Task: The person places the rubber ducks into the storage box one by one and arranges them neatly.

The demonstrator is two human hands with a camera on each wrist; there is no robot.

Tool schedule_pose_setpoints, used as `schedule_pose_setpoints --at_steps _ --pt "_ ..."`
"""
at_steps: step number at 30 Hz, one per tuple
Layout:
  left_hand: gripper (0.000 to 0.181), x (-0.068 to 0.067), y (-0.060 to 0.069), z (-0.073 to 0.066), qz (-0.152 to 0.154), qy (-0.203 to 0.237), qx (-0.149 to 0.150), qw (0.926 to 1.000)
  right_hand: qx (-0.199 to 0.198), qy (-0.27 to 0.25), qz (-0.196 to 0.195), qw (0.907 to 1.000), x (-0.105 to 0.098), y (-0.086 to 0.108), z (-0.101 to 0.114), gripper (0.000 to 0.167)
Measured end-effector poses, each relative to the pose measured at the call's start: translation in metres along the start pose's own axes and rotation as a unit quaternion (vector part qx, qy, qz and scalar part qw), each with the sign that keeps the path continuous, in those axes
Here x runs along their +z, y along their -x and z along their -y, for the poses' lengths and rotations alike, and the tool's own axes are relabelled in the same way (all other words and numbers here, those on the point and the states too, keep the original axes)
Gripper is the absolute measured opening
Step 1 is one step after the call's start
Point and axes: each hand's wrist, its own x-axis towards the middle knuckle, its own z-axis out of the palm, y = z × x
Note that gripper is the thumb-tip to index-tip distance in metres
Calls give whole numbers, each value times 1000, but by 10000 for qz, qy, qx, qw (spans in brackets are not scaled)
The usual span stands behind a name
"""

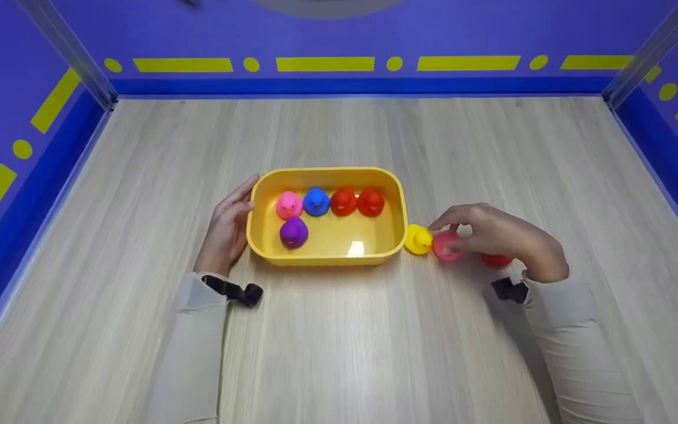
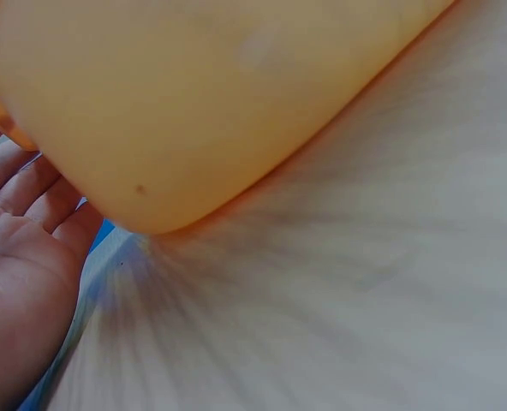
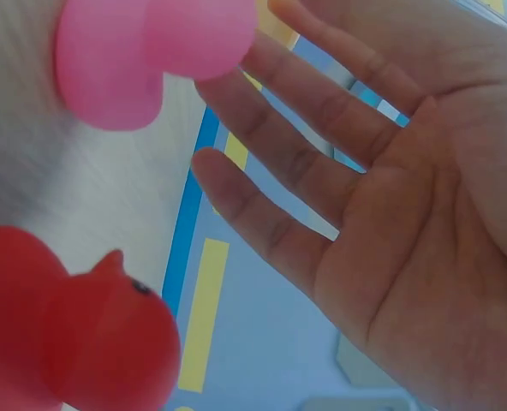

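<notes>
A yellow plastic tub [image 1: 327, 260] stands mid-table. My left hand [image 1: 227, 227] rests against its left end, and in the left wrist view its extended fingers [image 2: 44, 193] touch the tub's wall [image 2: 193, 128]. Just right of the tub, my right hand [image 1: 492, 232] pinches a pink rubber duck [image 1: 445, 246] between thumb and fingers. That pink duck [image 3: 193, 38] sits at the fingertips in the right wrist view, thumb hidden. Between it and the tub is a yellow rubber duck [image 1: 418, 239]. A red rubber duck [image 1: 496, 260] lies partly hidden beneath my right hand.
Inside the tub, a pink duck [image 1: 289, 205], a blue duck [image 1: 316, 202] and two red ducks [image 1: 356, 202] form a row along the far side. A purple duck [image 1: 293, 232] sits in front of the pink one. Blue panels [image 1: 351, 41] border the wooden table [image 1: 339, 347].
</notes>
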Motion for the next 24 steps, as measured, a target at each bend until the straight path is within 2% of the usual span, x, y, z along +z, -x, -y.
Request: schedule_pose_setpoints --at_steps 10,18,24 --pt "56 2 -1 -1 -79 -3 -47 10000 311 20 85 9995 -3 5 -3 37" --pt "58 1 0 0 9 8 -40 10000 224 80 329 9992 -2 6 -2 39" --pt "57 1 0 0 5 7 -8 10000 228 141 345 9990 -1 5 -3 39"
